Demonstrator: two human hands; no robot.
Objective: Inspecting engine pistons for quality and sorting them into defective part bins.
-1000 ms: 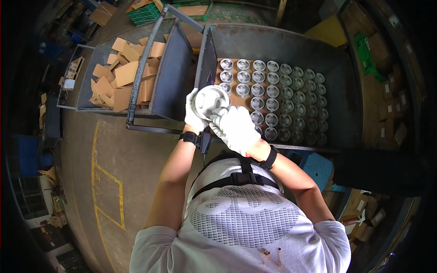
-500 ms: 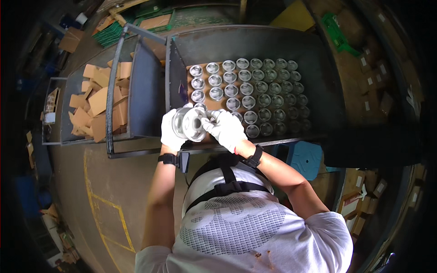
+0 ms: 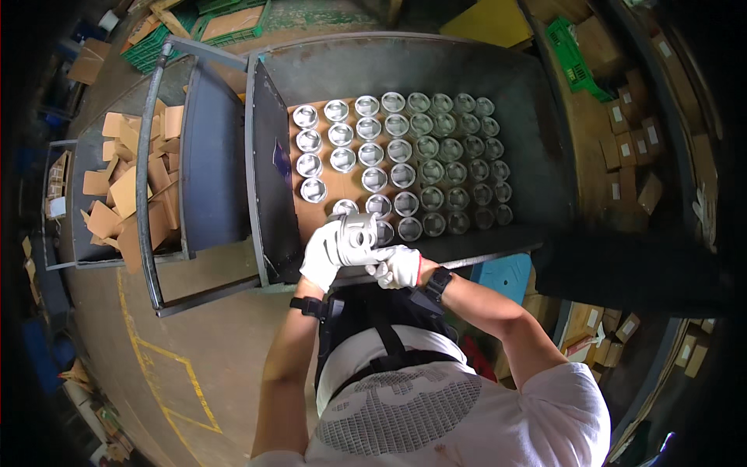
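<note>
One silver, cylindrical metal piston (image 3: 359, 237) is held by the white-gloved left hand (image 3: 320, 257) in the head view, near the front rim of the grey metal bin (image 3: 397, 62), apparently steadied for the curled, white-gloved right hand (image 3: 399, 266), whose grip I cannot tell.

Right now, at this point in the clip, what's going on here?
A person wearing white gloves holds a round metal part in the left hand, with the right hand close against its side. Beyond, similar parts stand in rows inside a grey bin. Cardboard pieces lie heaped in a container on the left.
</note>
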